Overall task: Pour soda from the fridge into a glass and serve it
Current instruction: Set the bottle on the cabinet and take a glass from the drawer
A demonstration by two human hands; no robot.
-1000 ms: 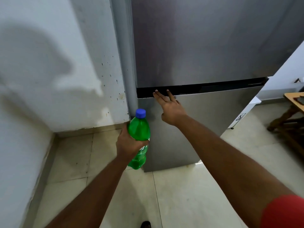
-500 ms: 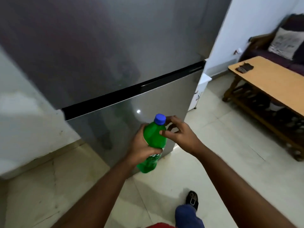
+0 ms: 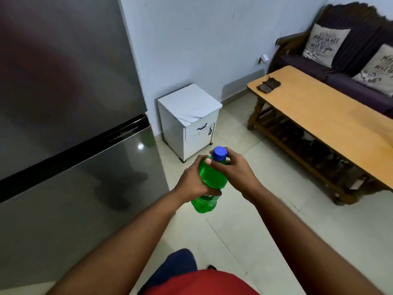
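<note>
A green soda bottle (image 3: pixel 210 179) with a blue cap (image 3: pixel 220 153) is held upright in front of me over the tiled floor. My left hand (image 3: pixel 191 184) grips its body from the left. My right hand (image 3: pixel 234 169) curls round the bottle's neck and shoulder just under the cap. The grey fridge (image 3: pixel 70 124) fills the left side of the view with both doors closed. No glass is in view.
A small white cabinet (image 3: pixel 189 116) stands against the wall beside the fridge. A long wooden coffee table (image 3: pixel 331 116) with a dark flat object (image 3: pixel 268 85) on it sits at the right, with a dark sofa (image 3: pixel 344 67) and cushions behind it.
My right hand left the fridge door and came onto the bottle's neck. My view swung right from the fridge toward the table and sofa.
</note>
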